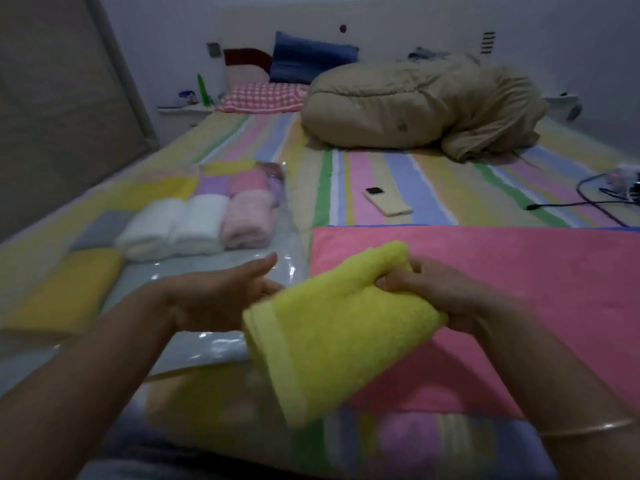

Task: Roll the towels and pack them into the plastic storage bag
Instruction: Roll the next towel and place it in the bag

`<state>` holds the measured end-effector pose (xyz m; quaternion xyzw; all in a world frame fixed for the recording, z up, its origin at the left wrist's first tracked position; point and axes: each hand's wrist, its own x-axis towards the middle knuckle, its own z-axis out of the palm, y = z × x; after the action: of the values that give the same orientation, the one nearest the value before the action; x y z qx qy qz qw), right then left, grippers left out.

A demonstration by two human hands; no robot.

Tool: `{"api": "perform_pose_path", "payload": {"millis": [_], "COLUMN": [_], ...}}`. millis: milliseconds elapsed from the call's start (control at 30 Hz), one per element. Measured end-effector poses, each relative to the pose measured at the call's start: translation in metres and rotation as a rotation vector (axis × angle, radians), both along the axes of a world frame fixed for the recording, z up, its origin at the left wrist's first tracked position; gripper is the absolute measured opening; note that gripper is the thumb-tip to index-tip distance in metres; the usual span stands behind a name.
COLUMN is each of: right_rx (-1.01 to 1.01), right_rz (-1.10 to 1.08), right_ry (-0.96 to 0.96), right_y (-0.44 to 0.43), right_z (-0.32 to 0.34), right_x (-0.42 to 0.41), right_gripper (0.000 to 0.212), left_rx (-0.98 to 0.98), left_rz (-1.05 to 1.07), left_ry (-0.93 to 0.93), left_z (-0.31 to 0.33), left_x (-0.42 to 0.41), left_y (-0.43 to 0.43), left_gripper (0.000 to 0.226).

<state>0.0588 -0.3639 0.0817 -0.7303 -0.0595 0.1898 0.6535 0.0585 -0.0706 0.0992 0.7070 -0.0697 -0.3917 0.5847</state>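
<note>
A person at the foot edge of a striped bed [415,174] holds a rolled yellow towel [339,327] in the air above the bed, slanting from upper right down to lower left. The right hand [440,289] grips the roll's upper end, fingers [398,282] curled and pinching the cloth against the thumb. The left hand [214,296] is open beside the roll's left side, thumb spread upward; its fingertips slip behind the towel, and it seems, through the blur, that they only touch it.

Toward the bed's left edge lies a clear plastic bag [207,271], flat on the sheet. Inside it, in a row side by side and touching, sit two white rolled towels [173,230] and a pink rolled towel [247,220], with more pastel rolls [239,180] packed just behind them.

A large pink towel [519,278] is spread flat under the right hand. Mid-bed lies a phone [388,201]. A beige duvet [415,109] is heaped near the head edge, and a black cable [588,199] trails by the right edge.
</note>
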Motion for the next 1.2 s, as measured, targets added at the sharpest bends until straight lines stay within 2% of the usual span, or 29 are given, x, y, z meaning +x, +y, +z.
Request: {"api": "perform_pose_path", "payload": {"millis": [33,167,367,433,500,567,600,667,733,800,900,1033,1200], "right_rx": [-0.041,-0.187,-0.229,-0.257,-0.439,-0.714,-0.816,-0.953,-1.011,-0.995,-0.895,-0.772,-0.638], "right_rz": [0.088,0.301,0.463,0.343,0.182,0.205,0.284,0.432,0.479,0.475,0.382,0.178,-0.117], "right_ry": [-0.013,-0.057,-0.013,-0.158,-0.515,-0.87,-0.969,-0.991,-0.921,-0.886,-0.863,-0.835,-1.0], "right_y": [0.02,0.1,0.192,0.217,0.233,0.237,0.237,0.235,0.235,0.234,0.23,0.233,0.237], "right_z": [0.004,0.012,-0.002,-0.013,-0.028,-0.042,-0.048,-0.06,-0.065,-0.068,-0.07,-0.063,-0.033], "right_x": [-0.001,-0.002,-0.003,-0.004,0.002,0.005,0.005,0.008,0.01,0.012,0.015,0.02,0.011], "right_gripper": [0.017,0.029,0.029,0.024,0.021,0.017,0.02,0.034,0.043,0.041,0.02,0.008,0.01], "left_rx": [0.034,0.197,0.009,-0.029,-0.006,0.058,0.083,0.127,0.18,0.198,0.154,0.092,0.014], "left_rz": [-0.003,0.18,0.446,0.507,0.554,0.559,0.55,0.509,0.464,0.434,0.41,0.424,0.498], "left_ry": [-0.01,-0.238,-0.318,-0.317,-0.351,-0.363,-0.354,-0.33,-0.334,-0.338,-0.361,-0.513,-0.619], "left_z": [0.0,-0.022,-0.031,-0.034,-0.034,-0.032,-0.032,-0.032,-0.035,-0.037,-0.037,-0.034,-0.03], "left_x": [-0.012,-0.062,-0.108,-0.119,-0.131,-0.143,-0.147,-0.155,-0.159,-0.162,-0.166,-0.163,-0.136], "left_y": [0.01,0.039,0.107,0.131,0.149,0.164,0.17,0.179,0.186,0.19,0.192,0.184,0.158], "left_gripper": [0.113,0.085,0.068,0.064,0.058,0.055,0.054,0.051,0.047,0.041,0.03,0.012,0.042]}}
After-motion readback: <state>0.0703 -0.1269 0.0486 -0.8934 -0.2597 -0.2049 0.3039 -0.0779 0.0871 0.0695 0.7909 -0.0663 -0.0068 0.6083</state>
